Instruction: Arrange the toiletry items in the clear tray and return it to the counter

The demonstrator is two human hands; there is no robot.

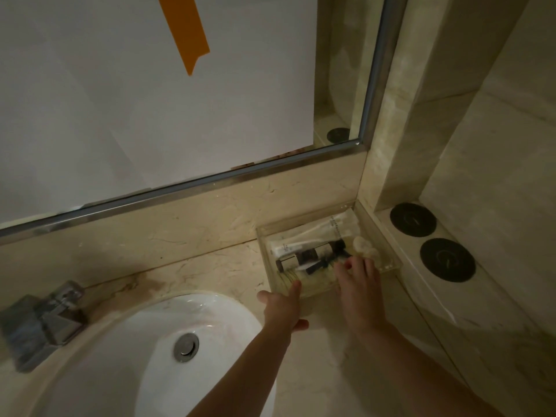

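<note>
The clear tray (388,267) sits on the marble counter in the back right corner, against the wall. Inside lie a white tube (316,237), two small dark bottles (307,256) and pale wrapped items (364,246). My right hand (358,278) reaches over the tray's front edge, fingers spread, tips touching the dark bottles. My left hand (284,305) rests at the tray's front left corner, fingers apart, index fingertip on the rim. Neither hand clearly holds anything.
A white sink basin (156,341) with a metal drain lies left of my arms. A chrome faucet (45,320) stands at far left. Two black round coasters (430,239) sit on the right ledge. A mirror covered with white paper rises behind.
</note>
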